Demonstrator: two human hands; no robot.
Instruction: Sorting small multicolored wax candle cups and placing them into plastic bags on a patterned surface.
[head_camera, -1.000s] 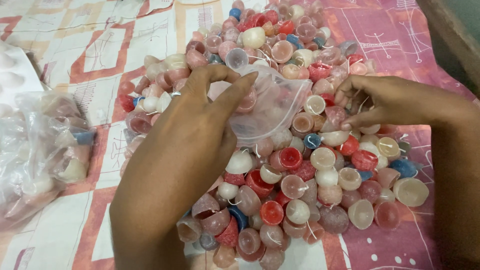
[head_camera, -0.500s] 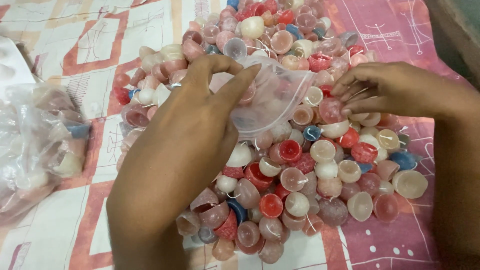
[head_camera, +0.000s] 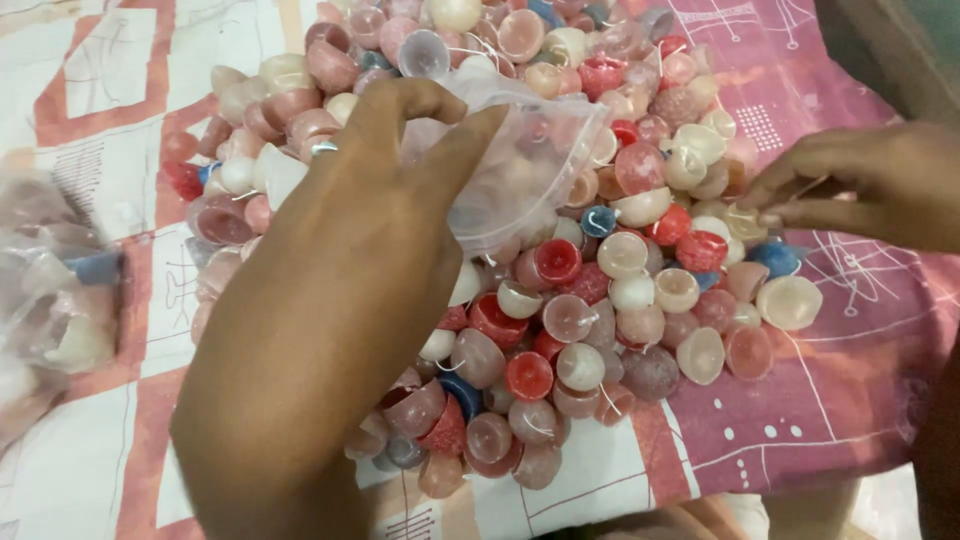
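Note:
A heap of small dome-shaped wax candles (head_camera: 560, 260) in red, pink, white and blue lies on a patterned cloth (head_camera: 840, 390). My left hand (head_camera: 360, 250) pinches the rim of a small clear plastic bag (head_camera: 520, 170) and holds it over the heap. A ring shows on one of its fingers. My right hand (head_camera: 860, 185) rests at the heap's right edge, its fingertips bunched together on candles there; what they grip is hidden.
A clear bag filled with the same candles (head_camera: 50, 300) lies at the left edge. The cloth is pink and purple on the right and white with red stripes on the left. A dark object (head_camera: 900, 50) sits at the top right corner.
My right hand has drawn away from the bag's mouth to the heap's right edge. My left hand keeps its hold on the bag. The view has shifted closer.

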